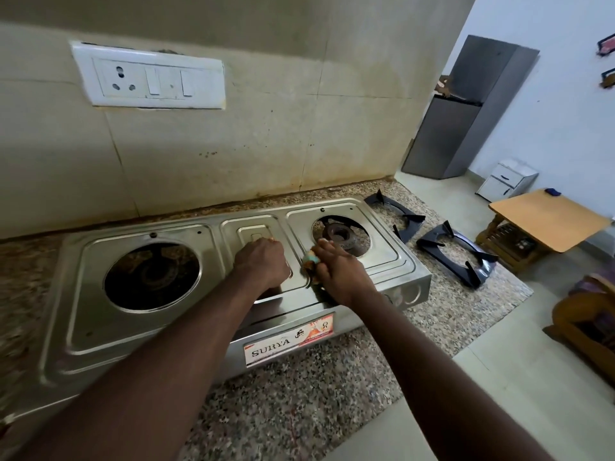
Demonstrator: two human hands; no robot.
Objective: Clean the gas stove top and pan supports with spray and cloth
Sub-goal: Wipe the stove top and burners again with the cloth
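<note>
Gripping the cloth, right hand fingers curl round it; left hand fingers curled.

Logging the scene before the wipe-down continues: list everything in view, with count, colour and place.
gas stove: 1, steel, on the counter
burner: 1, dark, in the stove's right opening
pan supports: 2, black, on the counter right of the stove
cloth: 1, multicoloured, in the right hand
counter: 1, speckled granite, under the stove
switchboard: 1, white, on the wall
fridge: 1, grey, far right
table: 1, wooden, right
left hand: 1, curled, on the stove's middle panel
right hand: 1, grips the cloth
</note>
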